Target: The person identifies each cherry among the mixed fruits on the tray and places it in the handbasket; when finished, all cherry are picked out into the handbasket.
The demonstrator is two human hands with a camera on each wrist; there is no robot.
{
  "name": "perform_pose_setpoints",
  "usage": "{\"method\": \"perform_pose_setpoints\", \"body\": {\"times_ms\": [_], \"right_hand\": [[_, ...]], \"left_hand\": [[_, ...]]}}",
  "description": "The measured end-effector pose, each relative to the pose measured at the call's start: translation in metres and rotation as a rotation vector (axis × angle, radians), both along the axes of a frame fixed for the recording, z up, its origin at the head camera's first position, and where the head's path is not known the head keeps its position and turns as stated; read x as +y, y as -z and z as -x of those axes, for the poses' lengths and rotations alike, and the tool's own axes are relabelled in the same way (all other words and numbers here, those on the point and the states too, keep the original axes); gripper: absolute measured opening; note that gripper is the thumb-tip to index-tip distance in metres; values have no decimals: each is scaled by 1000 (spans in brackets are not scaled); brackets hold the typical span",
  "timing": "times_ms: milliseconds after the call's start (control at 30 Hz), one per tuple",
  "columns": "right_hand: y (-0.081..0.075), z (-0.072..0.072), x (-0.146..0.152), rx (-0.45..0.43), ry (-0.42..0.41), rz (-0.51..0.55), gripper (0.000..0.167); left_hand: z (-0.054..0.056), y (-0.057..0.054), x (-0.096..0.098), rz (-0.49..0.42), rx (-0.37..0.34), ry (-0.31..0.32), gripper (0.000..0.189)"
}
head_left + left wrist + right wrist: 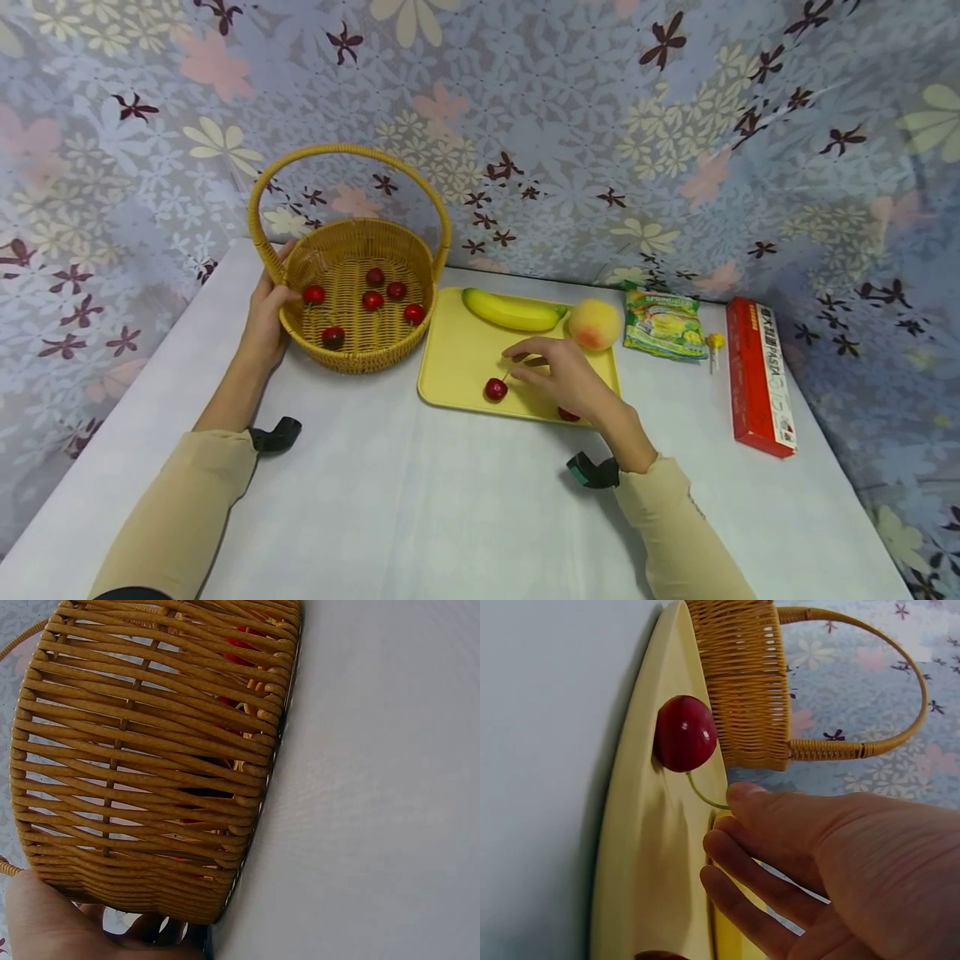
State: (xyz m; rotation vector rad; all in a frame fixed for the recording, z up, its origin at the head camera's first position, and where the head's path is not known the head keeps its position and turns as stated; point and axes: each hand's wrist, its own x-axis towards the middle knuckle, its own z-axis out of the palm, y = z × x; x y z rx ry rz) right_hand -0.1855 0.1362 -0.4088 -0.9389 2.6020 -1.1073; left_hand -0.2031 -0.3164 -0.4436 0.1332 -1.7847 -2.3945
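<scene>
My left hand (264,312) grips the left side of a wicker basket (360,361), thumb over the rim near the handle's base. In the left wrist view its fingers lie partly hidden behind the woven wall (142,772). Several red cherries (372,301) lie inside the basket. Over a yellow tray (450,367), my right hand (562,375) has thumb and fingers apart. Its thumb tip is at the stem end of a dark red cherry (685,733) on the tray; whether it touches is unclear. Another cherry (567,414) is partly hidden under the right wrist.
A banana (513,311) and a peach (595,323) lie along the tray's far side. Right of the tray are a green packet (663,323), a yellow lollipop (715,342) and a red pasta box (759,375). A floral cloth (525,125) hangs behind the white table (420,500).
</scene>
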Motion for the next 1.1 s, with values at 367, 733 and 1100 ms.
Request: {"method": "perform_pose_setpoints", "body": {"times_ms": [367, 733, 1100], "right_hand": [[7, -3, -3, -152, -80, -10, 27], [12, -6, -11, -173, -101, -28, 33], [14, -4, -16, -104, -78, -28, 31]], "left_hand": [[2, 1, -1, 17, -5, 0, 80], [1, 4, -3, 19, -12, -8, 80], [3, 5, -3, 24, -6, -11, 79]]}}
